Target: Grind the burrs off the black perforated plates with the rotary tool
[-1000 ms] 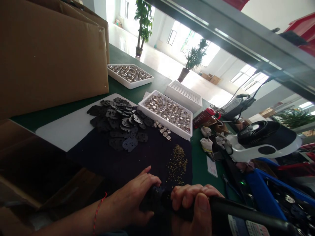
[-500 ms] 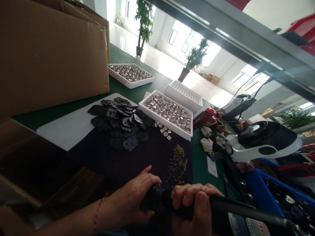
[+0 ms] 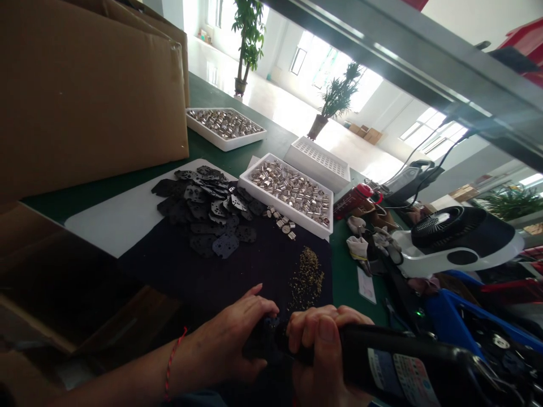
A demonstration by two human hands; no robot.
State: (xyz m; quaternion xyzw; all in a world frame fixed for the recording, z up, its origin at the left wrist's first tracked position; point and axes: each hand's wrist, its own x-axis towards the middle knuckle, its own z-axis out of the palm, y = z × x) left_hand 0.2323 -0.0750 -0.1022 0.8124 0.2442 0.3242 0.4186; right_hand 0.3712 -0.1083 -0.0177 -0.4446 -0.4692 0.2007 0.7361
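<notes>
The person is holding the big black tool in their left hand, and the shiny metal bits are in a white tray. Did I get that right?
Not quite: the black power tool is in the person's right hand, not the left, as the head view shows. The shiny metal bits are in a white tray, as you said.

Glaring daylight from the far windows (image 3: 432,133) overexposes the floor (image 3: 288,116); the nearby bench falls dim.

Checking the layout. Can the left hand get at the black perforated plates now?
Probably yes: only the black cloth lies between the left hand and the black perforated plates. But it is gripping a dark piece at the rotary tool, so it would likely have to let go first.
</notes>
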